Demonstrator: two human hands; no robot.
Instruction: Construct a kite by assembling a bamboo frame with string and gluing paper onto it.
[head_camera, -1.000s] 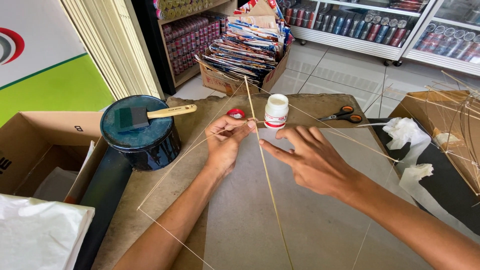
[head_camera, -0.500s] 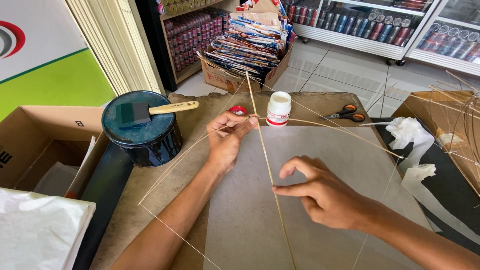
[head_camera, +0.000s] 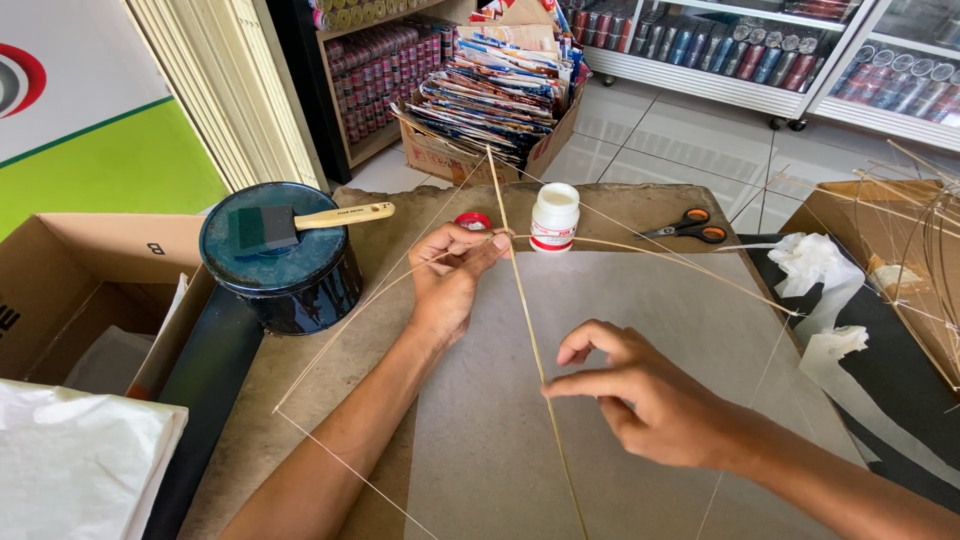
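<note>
A: Start at the hands. What is each one doing?

B: The left hand (head_camera: 452, 272) is closed in a pinch where the upright bamboo spine (head_camera: 523, 310) crosses the bowed cross stick (head_camera: 640, 252). The right hand (head_camera: 640, 395) sits lower, index finger and thumb touching the spine about halfway down, the other fingers loosely curled.

A: And the frame itself?

B: It lies flat on a grey paper sheet (head_camera: 640, 330) on the work table (head_camera: 300, 400). Thin string (head_camera: 345, 325) runs from the bow's left tip down toward the spine's foot, so an outline is already there.

A: How far along does that look?

B: As I judge it, the 2 sticks are joined and strung, and the sheet is under them but not yet fixed to them. The white glue bottle (head_camera: 554, 217) and its red cap (head_camera: 473, 221) stand just beyond the left hand, scissors (head_camera: 690, 227) further right, and a brush (head_camera: 300, 220) rests on the dark round tin (head_camera: 285, 270), all untouched. Covering and trimming seem to be what is left.

A: Anything changed from 1 second ago?

B: The right hand was spread open near the crossing then; it has since drawn down the spine and narrowed to a fingertip touch. The left hand has kept its pinch on the joint.
</note>
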